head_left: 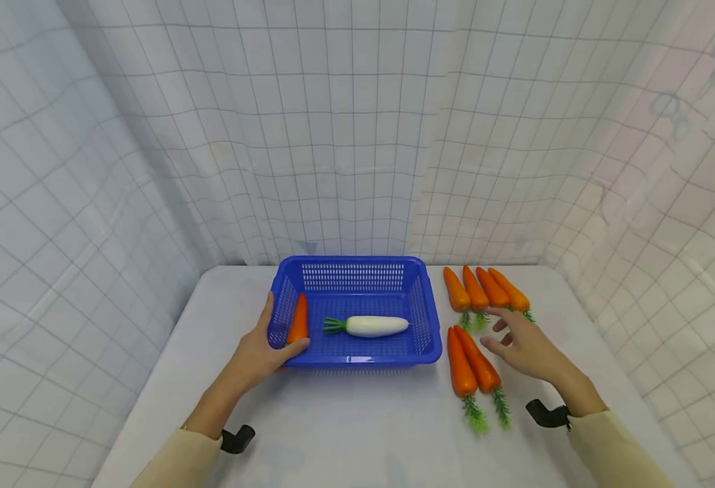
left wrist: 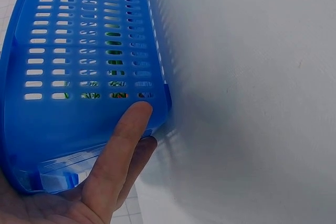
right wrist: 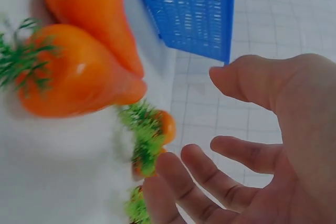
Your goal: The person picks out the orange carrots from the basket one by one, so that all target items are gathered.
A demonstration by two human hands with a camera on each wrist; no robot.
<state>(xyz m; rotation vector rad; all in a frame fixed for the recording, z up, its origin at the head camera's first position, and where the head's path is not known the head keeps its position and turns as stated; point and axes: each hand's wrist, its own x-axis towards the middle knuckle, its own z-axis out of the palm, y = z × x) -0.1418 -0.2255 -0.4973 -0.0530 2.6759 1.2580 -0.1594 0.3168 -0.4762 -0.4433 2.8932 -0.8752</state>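
Observation:
A blue plastic basket (head_left: 357,259) stands on the table with a carrot (head_left: 299,318) along its left side and a white radish (head_left: 377,326) with green leaves lying across it. My left hand (head_left: 257,354) grips its near left corner, thumb over the front rim; the left wrist view shows fingertips (left wrist: 137,116) against the perforated wall. To the right, my right hand (head_left: 524,346) hovers empty with fingers spread and slightly bent. Two carrots (head_left: 461,362) with green tops lie just left of it. Several more carrots (head_left: 457,290) form a row behind it.
The white table (head_left: 357,427) is enclosed at the back and both sides by white sheeting (head_left: 357,156) with a grid pattern. The back row of carrots lies near the table's far edge, right of the basket. Each wrist carries a black strap piece (head_left: 547,414).

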